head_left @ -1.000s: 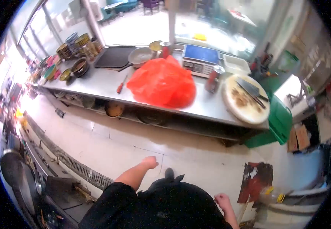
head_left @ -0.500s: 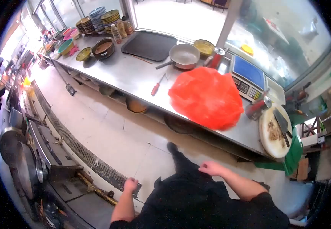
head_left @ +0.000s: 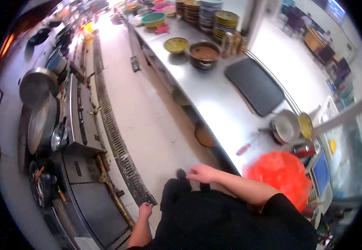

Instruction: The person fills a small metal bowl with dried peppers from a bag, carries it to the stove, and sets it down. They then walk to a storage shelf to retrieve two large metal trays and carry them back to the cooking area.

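My left hand (head_left: 146, 210) hangs low beside my hip with its fingers curled closed and nothing in it, above the floor drain grate (head_left: 118, 146). In front of my body, my right hand (head_left: 203, 173) is loosely open and empty, close to the edge of the steel counter (head_left: 214, 104). A red plastic bag (head_left: 283, 177) bulges on the counter just right of that hand. A small red-handled tool (head_left: 243, 149) lies on the counter beyond it.
The counter carries a metal pan (head_left: 286, 126), a black tray (head_left: 254, 85), a dark pot (head_left: 204, 53), a yellow bowl (head_left: 176, 44) and stacked plates (head_left: 224, 20). A stove line with woks (head_left: 39, 123) runs along the left. A tiled aisle (head_left: 147, 104) lies between them.
My view has swung left, down the aisle, so the counter now runs along the right and the stoves on the left. My hands stayed near my body, the right one a little left.
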`<act>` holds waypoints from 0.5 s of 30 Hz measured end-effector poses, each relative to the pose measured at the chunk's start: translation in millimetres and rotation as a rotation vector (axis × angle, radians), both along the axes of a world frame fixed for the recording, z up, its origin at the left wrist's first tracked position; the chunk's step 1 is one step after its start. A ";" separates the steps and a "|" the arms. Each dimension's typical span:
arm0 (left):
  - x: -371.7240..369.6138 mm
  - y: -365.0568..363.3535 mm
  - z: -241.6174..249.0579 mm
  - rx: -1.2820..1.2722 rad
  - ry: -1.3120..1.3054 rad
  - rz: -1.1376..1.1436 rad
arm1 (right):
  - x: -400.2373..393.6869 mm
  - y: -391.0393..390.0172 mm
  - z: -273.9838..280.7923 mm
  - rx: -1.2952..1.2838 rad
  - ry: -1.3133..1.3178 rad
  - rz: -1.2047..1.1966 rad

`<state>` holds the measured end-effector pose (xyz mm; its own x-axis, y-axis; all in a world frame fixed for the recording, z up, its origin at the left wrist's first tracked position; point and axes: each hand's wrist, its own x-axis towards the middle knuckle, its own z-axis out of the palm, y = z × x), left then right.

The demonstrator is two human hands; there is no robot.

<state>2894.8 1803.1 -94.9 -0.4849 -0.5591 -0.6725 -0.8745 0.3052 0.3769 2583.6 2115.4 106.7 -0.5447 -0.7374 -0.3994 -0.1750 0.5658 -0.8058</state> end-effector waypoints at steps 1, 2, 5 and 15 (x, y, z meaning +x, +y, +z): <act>-11.1 -6.3 0.4 -0.002 0.002 0.031 | -18.3 -20.4 2.7 0.039 -0.038 0.058; -22.4 -9.3 -1.0 -0.075 -0.035 -0.103 | -36.7 -40.8 5.4 0.083 -0.076 0.112; -39.0 -57.1 -59.4 -0.081 -0.058 -0.336 | -96.5 -90.9 -15.2 0.118 -0.073 0.165; -286.9 -306.3 -0.2 -0.092 -0.118 -0.319 | -303.0 -213.1 -46.7 0.351 0.002 -0.064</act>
